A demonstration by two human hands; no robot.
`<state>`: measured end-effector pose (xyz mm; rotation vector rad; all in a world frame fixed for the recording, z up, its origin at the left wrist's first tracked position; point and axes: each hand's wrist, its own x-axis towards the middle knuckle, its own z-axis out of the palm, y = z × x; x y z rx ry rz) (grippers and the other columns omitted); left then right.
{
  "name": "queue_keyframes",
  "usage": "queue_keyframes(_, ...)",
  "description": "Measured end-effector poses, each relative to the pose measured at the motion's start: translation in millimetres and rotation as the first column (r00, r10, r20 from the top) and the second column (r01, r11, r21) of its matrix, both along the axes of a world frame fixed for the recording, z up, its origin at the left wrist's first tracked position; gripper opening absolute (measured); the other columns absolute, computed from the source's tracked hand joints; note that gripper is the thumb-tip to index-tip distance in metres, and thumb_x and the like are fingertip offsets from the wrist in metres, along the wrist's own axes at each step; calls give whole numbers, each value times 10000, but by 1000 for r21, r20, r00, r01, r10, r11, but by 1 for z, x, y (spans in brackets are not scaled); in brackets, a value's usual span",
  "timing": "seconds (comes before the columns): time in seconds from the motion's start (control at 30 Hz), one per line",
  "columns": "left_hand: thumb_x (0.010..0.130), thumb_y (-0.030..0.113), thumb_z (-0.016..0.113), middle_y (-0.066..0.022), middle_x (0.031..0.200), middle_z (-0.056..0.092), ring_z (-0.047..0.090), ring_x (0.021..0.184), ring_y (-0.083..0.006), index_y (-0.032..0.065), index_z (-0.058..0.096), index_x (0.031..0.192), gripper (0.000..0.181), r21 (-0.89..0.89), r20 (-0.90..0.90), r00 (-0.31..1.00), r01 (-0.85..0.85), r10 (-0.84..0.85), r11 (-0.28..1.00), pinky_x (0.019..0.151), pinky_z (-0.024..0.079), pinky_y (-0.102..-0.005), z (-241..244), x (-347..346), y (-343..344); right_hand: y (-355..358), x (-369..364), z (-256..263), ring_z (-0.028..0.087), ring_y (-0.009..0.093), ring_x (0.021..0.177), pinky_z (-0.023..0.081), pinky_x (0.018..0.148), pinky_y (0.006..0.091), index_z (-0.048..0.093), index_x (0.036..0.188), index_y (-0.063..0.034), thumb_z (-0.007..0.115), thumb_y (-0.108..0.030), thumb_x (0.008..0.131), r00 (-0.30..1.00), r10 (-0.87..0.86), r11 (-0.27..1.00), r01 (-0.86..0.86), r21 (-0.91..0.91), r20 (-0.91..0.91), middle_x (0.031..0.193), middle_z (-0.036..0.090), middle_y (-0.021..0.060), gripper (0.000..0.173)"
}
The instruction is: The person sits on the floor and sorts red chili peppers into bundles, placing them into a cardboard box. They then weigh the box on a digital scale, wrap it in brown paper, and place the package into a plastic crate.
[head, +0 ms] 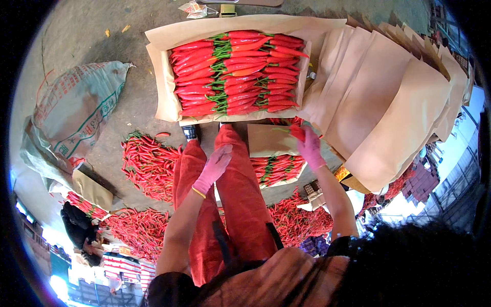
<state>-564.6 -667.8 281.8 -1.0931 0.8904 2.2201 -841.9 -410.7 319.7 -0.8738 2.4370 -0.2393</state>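
Observation:
My right hand (310, 149), in a pink glove, grips a few red chili peppers (296, 132) with green stems. It is above a second paper-lined box (274, 140), whose peppers show beyond a brown paper flap. My left hand (216, 165), also pink-gloved, hovers over my red trousers with loosely bent fingers; no pepper shows in it. In front of my feet is a box lined with brown paper (245, 23), filled with red chili peppers (245, 82) laid side by side in columns, their green stems in bands.
Loose chili peppers (151, 169) are heaped on the floor at my left, with more heaps (299, 215) behind me. A printed woven sack (82, 107) lies at the far left. Large brown paper sheets (376, 88) fan out at the right. Another person (78, 226) is behind at the left.

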Motion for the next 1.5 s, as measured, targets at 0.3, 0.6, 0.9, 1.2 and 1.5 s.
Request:
queue_keyframes(0.3,943,84,526,27,962,543,464,810,-42,-12,518,1259,330,-97,-9,992,-122,122,988,695,410,-181,-1,-7,8,-151,-52,-11,574,301,954,478,760,434,618,1049,-83,629,-124,802,979,203,972,-206,-112,-33,994,603,101,251)
queue_keyframes(0.6,966,79,517,-17,1190,587,538,1065,-95,-21,491,1316,365,-18,48,973,-225,225,974,942,424,-225,-15,-12,1,-293,-136,-93,570,224,888,436,754,412,613,921,-173,659,-166,740,688,548,818,-560,132,-475,970,561,18,187)
queue_keyframes(0.9,929,84,552,-27,1200,508,523,985,-110,2,474,1334,420,-21,-19,850,-527,527,849,874,424,-227,25,-61,-17,-258,-97,-16,571,265,884,442,749,420,626,999,-150,663,-174,760,761,583,751,-639,-168,-286,944,584,53,243)
queue_keyframes(1.2,924,109,581,-87,1114,618,596,998,-165,11,601,1099,201,-177,-12,398,-904,917,390,916,459,-301,17,-99,-49,-312,-56,-33,589,323,948,473,757,459,614,1118,-81,676,-344,789,869,452,843,-490,-222,-201,1110,599,132,426)
queue_keyframes(1.5,755,-55,462,-78,971,666,623,886,-154,-23,623,1005,299,-517,-180,835,-530,519,672,813,467,-257,3,-25,-31,-347,-90,-82,620,274,910,481,738,433,573,1123,-131,693,-266,739,800,516,857,-490,163,-306,1053,591,94,424)
